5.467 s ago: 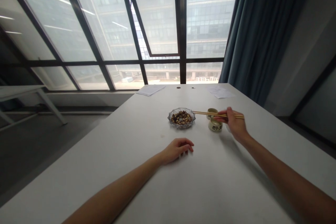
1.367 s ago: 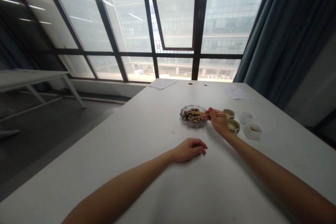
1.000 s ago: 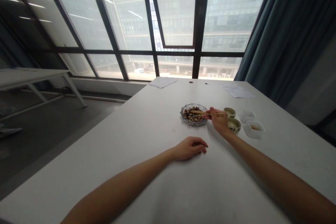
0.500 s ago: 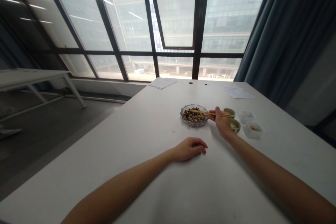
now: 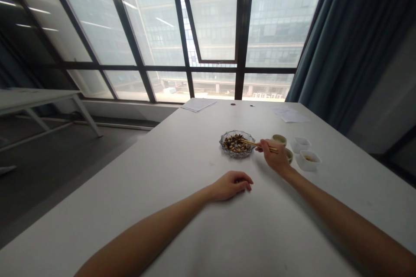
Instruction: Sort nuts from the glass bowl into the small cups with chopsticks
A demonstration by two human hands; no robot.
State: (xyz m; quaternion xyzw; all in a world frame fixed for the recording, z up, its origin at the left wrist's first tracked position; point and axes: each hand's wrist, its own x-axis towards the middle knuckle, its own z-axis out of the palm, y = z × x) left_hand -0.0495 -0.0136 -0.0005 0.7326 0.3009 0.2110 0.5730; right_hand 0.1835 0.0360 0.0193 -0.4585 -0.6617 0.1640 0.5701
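Observation:
My right hand (image 5: 273,156) is closed round a pair of wooden chopsticks (image 5: 250,142). Their tips reach into a scalloped clear glass bowl (image 5: 238,155), among mixed dark and pale pieces (image 5: 233,144) like nuts or beans. Whether the tips pinch a piece, I cannot tell. Resting on the white table, nearer to me than the bowl, my left hand (image 5: 231,185) holds nothing; its fingers are loosely bent, with the thumb apart. Two small greenish cups (image 5: 279,139) stand just beyond and beside my right hand, which partly hides the nearer one.
Right of the cups stand two translucent plastic tubs (image 5: 301,143); the nearer tub (image 5: 308,162) has something brownish inside. Papers (image 5: 198,104) lie at the table's far left corner, and more sheets (image 5: 290,114) at the far right. A blue curtain (image 5: 320,60) hangs beyond the right edge.
The chopstick tips have shifted from the bowl's left part towards its middle right, and my right hand has turned slightly. My left hand stays resting. The whole view has shifted a little.

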